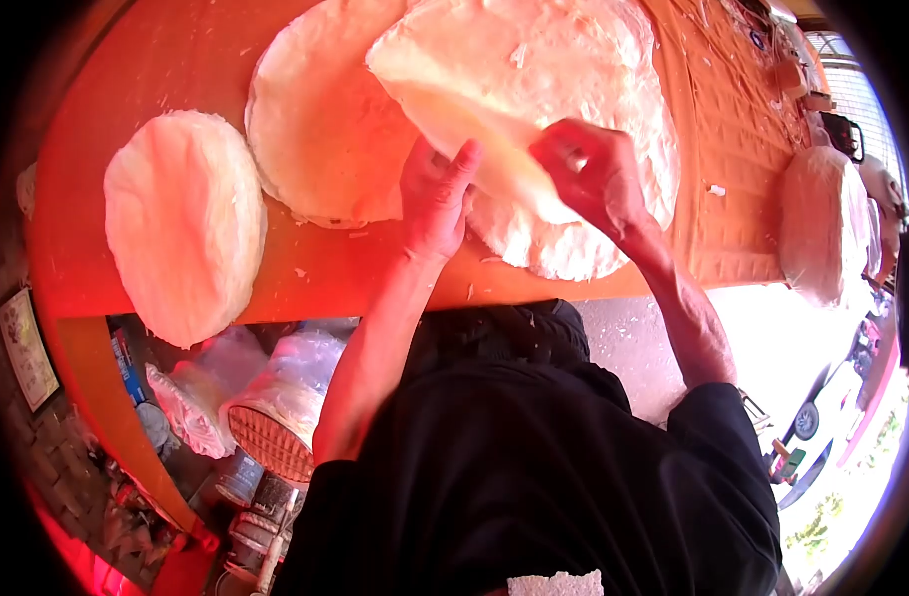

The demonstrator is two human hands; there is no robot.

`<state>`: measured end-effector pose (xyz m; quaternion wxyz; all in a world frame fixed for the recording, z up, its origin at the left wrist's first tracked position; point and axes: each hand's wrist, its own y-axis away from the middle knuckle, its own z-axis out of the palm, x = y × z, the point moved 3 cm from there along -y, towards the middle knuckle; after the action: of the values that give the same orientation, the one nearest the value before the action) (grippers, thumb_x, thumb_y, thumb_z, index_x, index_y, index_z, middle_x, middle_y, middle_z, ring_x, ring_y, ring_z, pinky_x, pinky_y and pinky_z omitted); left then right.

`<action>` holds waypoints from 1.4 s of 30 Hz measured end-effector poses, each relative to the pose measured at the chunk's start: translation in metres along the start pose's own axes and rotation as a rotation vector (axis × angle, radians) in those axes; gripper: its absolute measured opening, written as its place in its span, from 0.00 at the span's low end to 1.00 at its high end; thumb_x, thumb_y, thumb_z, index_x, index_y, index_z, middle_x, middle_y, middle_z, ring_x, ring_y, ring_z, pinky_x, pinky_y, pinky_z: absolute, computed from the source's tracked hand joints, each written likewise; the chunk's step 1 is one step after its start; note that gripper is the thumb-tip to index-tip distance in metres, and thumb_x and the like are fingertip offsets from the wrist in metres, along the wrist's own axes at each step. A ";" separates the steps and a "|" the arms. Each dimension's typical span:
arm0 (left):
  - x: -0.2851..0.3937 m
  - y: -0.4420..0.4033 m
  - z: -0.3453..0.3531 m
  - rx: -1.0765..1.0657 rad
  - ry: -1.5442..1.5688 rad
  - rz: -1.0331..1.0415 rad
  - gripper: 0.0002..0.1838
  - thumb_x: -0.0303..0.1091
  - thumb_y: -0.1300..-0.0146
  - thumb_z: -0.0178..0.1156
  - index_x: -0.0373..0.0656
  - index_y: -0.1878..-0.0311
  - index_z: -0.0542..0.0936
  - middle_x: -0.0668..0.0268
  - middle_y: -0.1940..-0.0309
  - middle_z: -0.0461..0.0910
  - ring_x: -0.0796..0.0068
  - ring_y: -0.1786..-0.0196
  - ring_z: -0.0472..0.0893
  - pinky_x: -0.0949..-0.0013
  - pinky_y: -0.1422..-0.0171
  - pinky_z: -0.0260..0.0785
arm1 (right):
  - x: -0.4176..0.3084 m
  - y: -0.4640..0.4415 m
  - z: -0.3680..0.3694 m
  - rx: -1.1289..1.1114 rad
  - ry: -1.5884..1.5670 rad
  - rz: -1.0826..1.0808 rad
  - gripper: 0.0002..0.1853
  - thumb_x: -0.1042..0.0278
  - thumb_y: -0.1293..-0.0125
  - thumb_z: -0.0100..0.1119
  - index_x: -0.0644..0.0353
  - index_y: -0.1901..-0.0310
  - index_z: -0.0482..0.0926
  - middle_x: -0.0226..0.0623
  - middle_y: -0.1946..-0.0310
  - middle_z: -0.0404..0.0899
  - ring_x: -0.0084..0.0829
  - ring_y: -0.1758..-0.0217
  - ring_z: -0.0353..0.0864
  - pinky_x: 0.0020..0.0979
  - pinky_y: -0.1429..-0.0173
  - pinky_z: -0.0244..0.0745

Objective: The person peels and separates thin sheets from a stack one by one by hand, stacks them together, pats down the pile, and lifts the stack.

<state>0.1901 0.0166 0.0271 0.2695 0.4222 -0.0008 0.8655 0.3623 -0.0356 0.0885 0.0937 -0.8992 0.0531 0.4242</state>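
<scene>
A large, round, pale, thin sheet, like a flatbread, lies on top of a pile [584,70] of similar ones on the orange table. Its near flap [474,124] is lifted and folded up between my hands. My left hand [440,194] grips the flap's near edge, thumb on top and fingers partly hidden. My right hand [594,174] is closed in a pinch at the flap's right side, its fingertips slightly blurred. Left of this pile, and partly under it, lies another round pale stack [320,129].
A thick round pale stack [184,228] stands at the table's left, near its front edge. A wrapped pale bundle [822,223] sits at the right end. Crumbs dot the orange table [723,129]. Below are a plastic-covered basket [276,432] and buckets. A white car [822,407] shows outside.
</scene>
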 end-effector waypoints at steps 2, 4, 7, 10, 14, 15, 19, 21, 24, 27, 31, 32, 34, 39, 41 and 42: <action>-0.002 0.001 -0.005 0.091 -0.004 -0.025 0.23 0.36 0.33 0.63 0.38 0.38 0.70 0.66 0.47 0.77 0.74 0.47 0.77 0.70 0.45 0.73 | -0.013 -0.006 -0.015 0.250 0.094 -0.030 0.04 0.74 0.40 0.66 0.62 0.64 0.83 0.39 0.71 0.85 0.29 0.70 0.84 0.30 0.64 0.78; -0.006 0.002 -0.016 0.162 0.050 -0.084 0.24 0.34 0.33 0.62 0.38 0.37 0.70 0.65 0.45 0.76 0.71 0.45 0.77 0.68 0.41 0.72 | -0.016 -0.005 -0.009 0.160 0.217 0.017 0.03 0.74 0.40 0.64 0.59 0.64 0.82 0.44 0.69 0.84 0.37 0.69 0.85 0.33 0.65 0.78; -0.022 -0.002 -0.026 0.225 0.176 -0.187 0.26 0.33 0.32 0.60 0.37 0.34 0.66 0.62 0.41 0.74 0.67 0.41 0.76 0.64 0.37 0.71 | 0.006 0.004 0.030 -0.098 0.405 -0.240 0.08 0.62 0.40 0.63 0.56 0.69 0.78 0.39 0.76 0.80 0.42 0.75 0.81 0.38 0.72 0.74; -0.024 0.000 -0.030 0.274 0.184 -0.221 0.26 0.34 0.29 0.56 0.36 0.31 0.63 0.60 0.37 0.72 0.64 0.37 0.74 0.62 0.33 0.69 | 0.024 -0.028 -0.007 0.055 0.393 -0.274 0.07 0.62 0.41 0.63 0.54 0.70 0.78 0.37 0.78 0.78 0.40 0.76 0.80 0.36 0.73 0.73; -0.028 -0.001 -0.034 0.235 0.209 -0.259 0.24 0.34 0.25 0.50 0.36 0.31 0.62 0.59 0.36 0.70 0.61 0.33 0.72 0.57 0.29 0.68 | -0.042 -0.071 -0.123 0.395 0.481 -0.192 0.05 0.70 0.39 0.61 0.62 0.64 0.82 0.42 0.76 0.83 0.36 0.74 0.83 0.34 0.68 0.75; -0.026 -0.001 -0.032 0.247 0.214 -0.242 0.23 0.34 0.25 0.49 0.36 0.31 0.62 0.58 0.36 0.70 0.61 0.33 0.71 0.55 0.28 0.68 | -0.071 -0.075 -0.143 0.470 0.612 -0.233 0.07 0.69 0.37 0.62 0.65 0.64 0.82 0.41 0.77 0.83 0.33 0.75 0.82 0.33 0.68 0.74; -0.023 0.004 -0.041 0.296 0.154 -0.279 0.23 0.34 0.25 0.49 0.36 0.32 0.63 0.58 0.36 0.71 0.60 0.36 0.74 0.53 0.31 0.71 | -0.094 -0.076 -0.161 0.650 0.569 -0.390 0.05 0.73 0.37 0.59 0.65 0.67 0.82 0.36 0.79 0.80 0.27 0.76 0.79 0.29 0.69 0.72; -0.023 0.003 -0.050 0.324 0.123 -0.275 0.22 0.34 0.25 0.50 0.36 0.33 0.64 0.59 0.38 0.72 0.60 0.38 0.75 0.53 0.33 0.72 | -0.100 -0.077 -0.166 0.708 0.544 -0.421 0.06 0.73 0.37 0.58 0.65 0.68 0.81 0.35 0.79 0.80 0.25 0.77 0.78 0.28 0.69 0.71; -0.026 0.004 -0.060 0.339 0.094 -0.337 0.23 0.35 0.25 0.49 0.39 0.31 0.63 0.61 0.35 0.71 0.64 0.34 0.73 0.58 0.31 0.69 | -0.075 -0.106 -0.218 0.663 0.692 -0.456 0.06 0.71 0.36 0.59 0.64 0.68 0.81 0.30 0.80 0.77 0.22 0.77 0.75 0.28 0.71 0.70; -0.026 0.000 -0.064 0.360 0.066 -0.327 0.22 0.35 0.25 0.49 0.40 0.31 0.65 0.62 0.36 0.71 0.64 0.35 0.74 0.58 0.32 0.71 | -0.075 -0.109 -0.231 0.684 0.568 -0.450 0.06 0.71 0.34 0.59 0.63 0.69 0.81 0.27 0.81 0.75 0.20 0.79 0.74 0.27 0.73 0.69; -0.026 -0.002 -0.063 0.376 0.063 -0.311 0.21 0.35 0.25 0.48 0.39 0.32 0.65 0.62 0.37 0.72 0.65 0.36 0.75 0.60 0.34 0.73 | -0.086 -0.100 -0.220 0.721 0.651 -0.642 0.06 0.71 0.34 0.59 0.62 0.68 0.81 0.29 0.81 0.76 0.21 0.80 0.75 0.27 0.74 0.70; -0.024 -0.002 -0.061 0.376 0.055 -0.313 0.21 0.35 0.24 0.48 0.39 0.32 0.66 0.62 0.37 0.73 0.65 0.36 0.75 0.60 0.35 0.73 | -0.086 -0.100 -0.220 0.717 0.712 -0.636 0.06 0.71 0.35 0.59 0.62 0.68 0.81 0.30 0.80 0.77 0.22 0.79 0.75 0.27 0.73 0.71; -0.024 -0.002 -0.063 0.366 0.054 -0.303 0.21 0.34 0.24 0.48 0.38 0.33 0.66 0.62 0.38 0.73 0.66 0.37 0.75 0.61 0.36 0.74 | -0.082 -0.106 -0.233 0.688 0.808 -0.584 0.06 0.70 0.35 0.59 0.62 0.67 0.82 0.33 0.79 0.79 0.25 0.77 0.77 0.29 0.70 0.72; -0.030 -0.006 -0.076 0.411 0.014 -0.297 0.18 0.32 0.25 0.50 0.37 0.37 0.69 0.63 0.44 0.75 0.68 0.43 0.78 0.63 0.42 0.77 | -0.067 -0.122 -0.285 0.631 1.013 -0.601 0.05 0.71 0.37 0.58 0.61 0.65 0.83 0.37 0.75 0.81 0.31 0.72 0.81 0.32 0.65 0.75; -0.027 -0.005 -0.071 0.446 -0.006 -0.333 0.17 0.32 0.25 0.50 0.37 0.38 0.70 0.63 0.45 0.76 0.69 0.44 0.78 0.63 0.42 0.77 | -0.067 -0.121 -0.284 0.627 1.025 -0.578 0.05 0.72 0.38 0.58 0.61 0.65 0.82 0.38 0.75 0.81 0.31 0.72 0.81 0.32 0.66 0.75; -0.026 -0.004 -0.067 0.462 -0.016 -0.355 0.16 0.32 0.26 0.50 0.37 0.38 0.70 0.64 0.46 0.76 0.69 0.45 0.78 0.64 0.42 0.77 | -0.067 -0.122 -0.284 0.626 1.033 -0.565 0.05 0.72 0.38 0.58 0.61 0.65 0.82 0.38 0.75 0.81 0.31 0.72 0.81 0.32 0.66 0.75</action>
<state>0.1559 0.0231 -0.0355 0.3134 0.4727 0.2682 0.7787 0.5550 0.0235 0.3323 0.4203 -0.8965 -0.0258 -0.1376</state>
